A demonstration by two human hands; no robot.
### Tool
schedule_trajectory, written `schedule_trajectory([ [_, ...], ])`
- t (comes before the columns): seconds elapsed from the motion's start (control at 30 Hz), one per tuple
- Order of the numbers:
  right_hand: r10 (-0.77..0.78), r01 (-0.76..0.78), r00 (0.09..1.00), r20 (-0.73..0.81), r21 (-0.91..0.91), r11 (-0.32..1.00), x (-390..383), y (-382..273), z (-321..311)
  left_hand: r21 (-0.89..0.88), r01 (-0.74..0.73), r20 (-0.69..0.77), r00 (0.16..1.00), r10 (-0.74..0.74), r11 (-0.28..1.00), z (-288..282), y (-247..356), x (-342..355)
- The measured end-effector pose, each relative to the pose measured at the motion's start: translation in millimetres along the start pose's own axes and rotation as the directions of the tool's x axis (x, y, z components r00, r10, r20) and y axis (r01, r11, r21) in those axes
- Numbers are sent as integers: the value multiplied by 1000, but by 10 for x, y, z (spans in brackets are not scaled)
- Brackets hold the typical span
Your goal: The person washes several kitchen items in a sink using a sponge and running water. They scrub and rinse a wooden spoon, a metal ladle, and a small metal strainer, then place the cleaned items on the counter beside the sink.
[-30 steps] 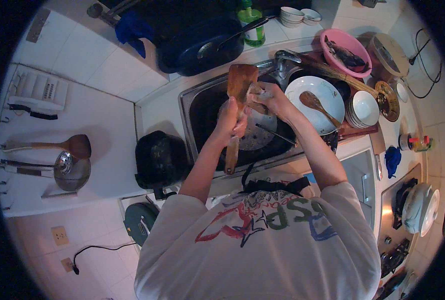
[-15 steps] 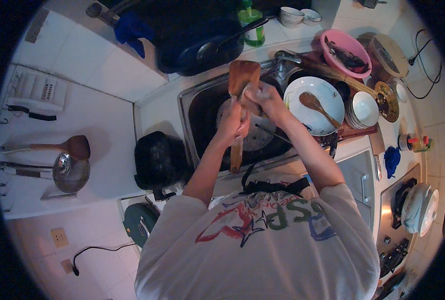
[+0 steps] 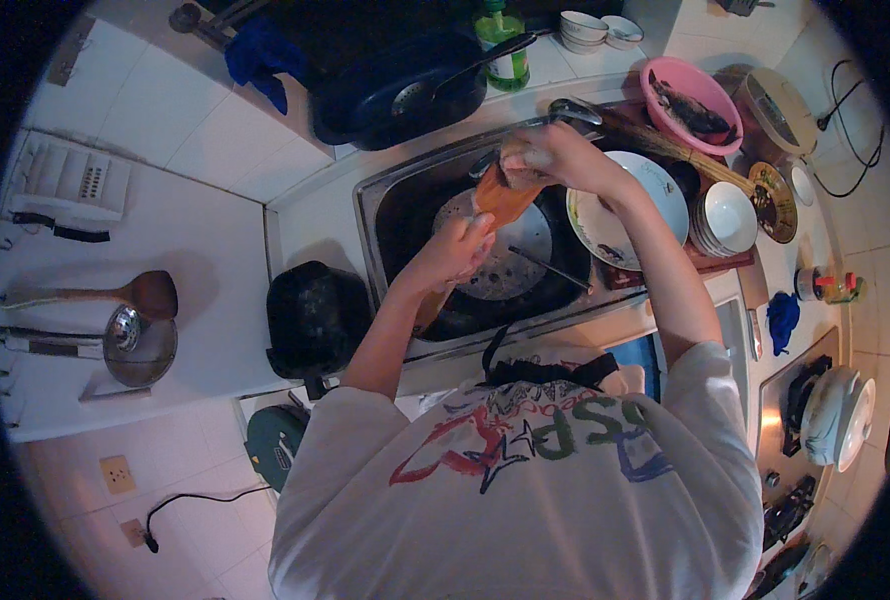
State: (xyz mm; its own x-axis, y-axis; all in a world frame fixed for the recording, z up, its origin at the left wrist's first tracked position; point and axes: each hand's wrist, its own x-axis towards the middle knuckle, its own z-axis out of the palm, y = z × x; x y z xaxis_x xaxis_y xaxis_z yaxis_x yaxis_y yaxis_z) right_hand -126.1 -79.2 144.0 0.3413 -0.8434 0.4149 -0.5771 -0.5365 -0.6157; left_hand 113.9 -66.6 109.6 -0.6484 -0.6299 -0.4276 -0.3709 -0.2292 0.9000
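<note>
My left hand (image 3: 452, 252) is closed round the handle of a wooden spatula (image 3: 505, 203), held tilted over the sink (image 3: 367, 215). At the upper end of its broad blade, my right hand (image 3: 570, 160) presses a crumpled brownish cloth or scrubber (image 3: 521, 160); motion blurs these fingers and I cannot make out its exact kind. Beneath my hands, a round pale grey thing with dark spots (image 3: 510, 272) lies in the sink, with a thin dark rod (image 3: 550, 268) across it. My right forearm passes over a large white plate (image 3: 660, 190), hiding part of it.
Stacked white bowls (image 3: 730, 218) and a pink basin with fish (image 3: 700, 115) stand right of the sink. Behind it are a dark wok (image 3: 365, 110), a green bottle (image 3: 505, 50) and the faucet (image 3: 575, 112). A black container (image 3: 320, 320) sits left.
My right hand has moved up and right with the cloth or scrubber. The spatula has tilted rightward, and my left hand has shifted slightly left and down. My right forearm now covers the plate's wooden spoon.
</note>
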Motion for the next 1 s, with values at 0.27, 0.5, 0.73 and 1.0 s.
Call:
schedule_trajectory([
  [0.27,421,-322,891,-168,419,849,-121,-20,188,-113,-24,-16,1000,22,993,55,-126,-5],
  [0.5,87,-80,993,-85,89,993,-185,-9,148,299,-315,-59,936,346,901,43,-43,-41],
  [0.73,180,-218,967,-179,-227,949,-72,-57,292,19,-5,-139,990,7,1000,93,37,-47],
  [1.0,482,-331,688,-543,356,874,-71,-42,621,70,-131,-271,952,146,989,216,-112,33],
])
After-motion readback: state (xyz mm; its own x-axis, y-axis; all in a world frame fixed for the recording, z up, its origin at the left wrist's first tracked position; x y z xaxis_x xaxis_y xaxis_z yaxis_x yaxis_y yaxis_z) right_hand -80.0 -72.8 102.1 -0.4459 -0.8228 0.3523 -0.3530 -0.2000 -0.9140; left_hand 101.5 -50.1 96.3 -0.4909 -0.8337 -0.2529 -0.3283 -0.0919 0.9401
